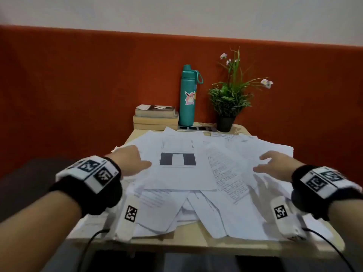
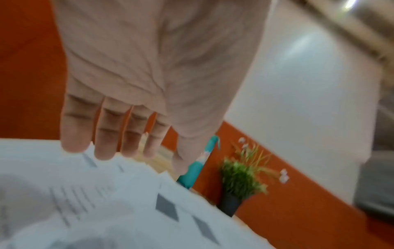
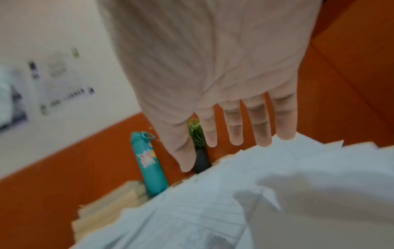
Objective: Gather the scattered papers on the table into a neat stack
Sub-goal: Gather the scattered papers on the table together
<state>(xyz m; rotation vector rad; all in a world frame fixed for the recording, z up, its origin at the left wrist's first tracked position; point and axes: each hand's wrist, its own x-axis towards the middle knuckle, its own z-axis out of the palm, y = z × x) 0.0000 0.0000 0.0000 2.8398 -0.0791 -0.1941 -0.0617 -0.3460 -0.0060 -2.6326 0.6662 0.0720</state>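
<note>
A loose heap of white printed paper sheets [image 1: 186,173] covers most of the pale wooden tabletop [image 1: 196,242], lying between the two hands. The left hand [image 1: 130,160] is at the heap's left edge, its grip spread with straight fingers [image 2: 106,134]; the right hand [image 1: 275,163] is over the heap's right side, fingers [image 3: 262,128] likewise straight and parted, pinching nothing. Whether either palm touches paper is unclear. Behind the sheets, against the orange wall, stand a stack of books [image 1: 156,116], a teal stickered water bottle [image 1: 188,95] and a green potted plant [image 1: 229,99]
</note>
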